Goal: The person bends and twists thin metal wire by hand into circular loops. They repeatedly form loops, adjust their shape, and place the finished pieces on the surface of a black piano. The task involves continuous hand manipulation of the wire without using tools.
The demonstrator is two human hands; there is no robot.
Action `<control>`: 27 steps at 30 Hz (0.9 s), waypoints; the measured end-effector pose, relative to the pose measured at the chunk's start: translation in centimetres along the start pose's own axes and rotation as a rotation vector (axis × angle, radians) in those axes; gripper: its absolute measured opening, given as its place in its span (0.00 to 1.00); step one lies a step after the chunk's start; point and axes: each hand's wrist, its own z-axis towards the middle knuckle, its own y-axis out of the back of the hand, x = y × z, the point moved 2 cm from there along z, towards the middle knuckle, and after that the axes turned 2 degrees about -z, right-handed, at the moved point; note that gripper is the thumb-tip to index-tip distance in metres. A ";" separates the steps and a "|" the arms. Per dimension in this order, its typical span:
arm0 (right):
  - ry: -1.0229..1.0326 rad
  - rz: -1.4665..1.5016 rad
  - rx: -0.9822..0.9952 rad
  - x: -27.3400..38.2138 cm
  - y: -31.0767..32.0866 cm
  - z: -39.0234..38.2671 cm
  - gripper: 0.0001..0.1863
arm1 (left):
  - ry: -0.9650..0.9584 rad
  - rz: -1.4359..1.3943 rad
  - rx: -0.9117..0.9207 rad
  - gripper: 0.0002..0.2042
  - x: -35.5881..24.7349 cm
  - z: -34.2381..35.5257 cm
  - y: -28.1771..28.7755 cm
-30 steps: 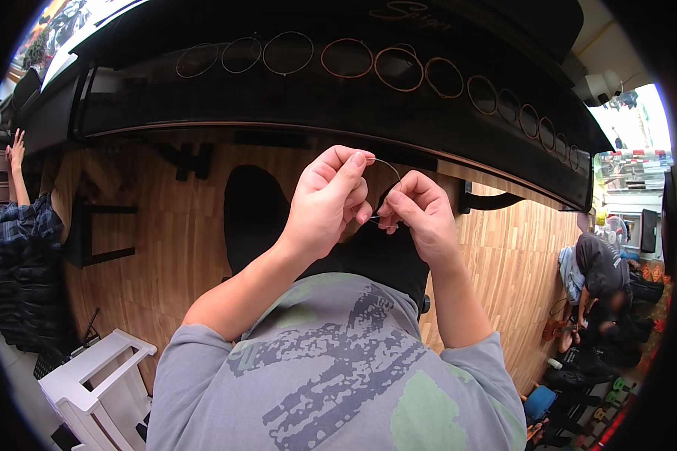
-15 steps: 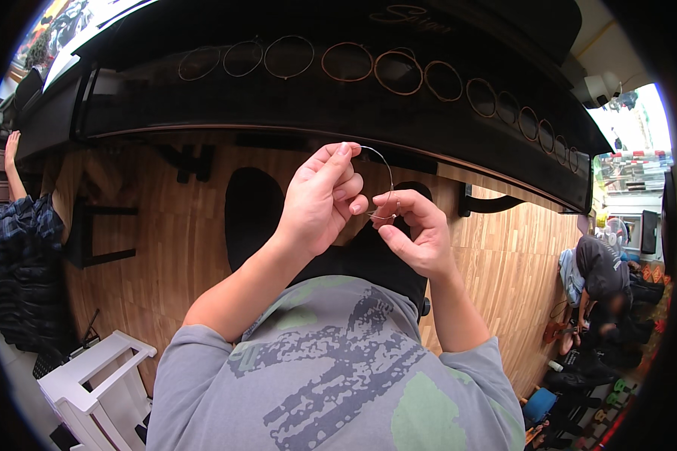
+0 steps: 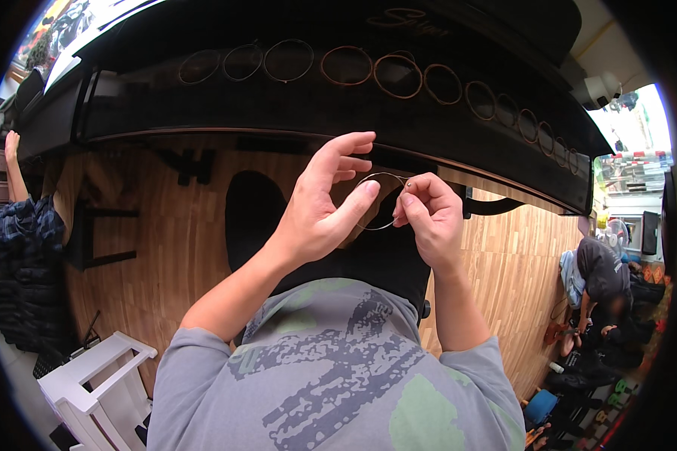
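A thin coiled wire string (image 3: 384, 174) forms a loop between my hands, over my lap. My right hand (image 3: 435, 219) pinches its right side between thumb and fingers. My left hand (image 3: 320, 203) is open, fingers apart and curved upward, with its thumb at the left side of the loop; whether the thumb touches the wire I cannot tell. Ahead, several more coiled strings (image 3: 373, 65), some silvery and some copper-coloured, lie in a row along the glossy black piano-like surface (image 3: 256, 105), beyond my fingertips.
A person in a plaid shirt (image 3: 11, 233) reaches toward the piano at far left. A person in dark clothing (image 3: 605, 270) bends over at right, among assorted items. A white wooden stand (image 3: 98, 383) is at lower left. Black seats or legs stand on the wooden floor (image 3: 504, 293).
My left fingers have released their pinch on the wire and spread upward. My right hand has risen slightly and now grips the loop's side, which has rounded out.
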 end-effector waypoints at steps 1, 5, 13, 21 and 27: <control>-0.010 -0.032 0.016 0.2 0.0 0.1 0.02 | -0.094 0.220 0.057 0.19 -0.6 0.5 0.2; -0.033 -0.148 0.041 0.8 -0.1 0.2 0.02 | -0.005 0.308 0.193 0.11 -1.4 1.3 0.5; 0.033 -0.007 -0.049 1.0 -0.4 0.2 0.04 | 0.119 0.079 0.053 0.05 0.5 0.5 -0.5; -0.008 0.253 -0.014 0.4 -0.7 0.4 0.05 | -0.140 0.219 0.156 0.05 -0.4 0.4 0.0; -0.014 0.202 0.004 1.2 -0.8 -0.2 0.05 | 0.234 -0.515 0.207 0.17 0.7 0.1 0.1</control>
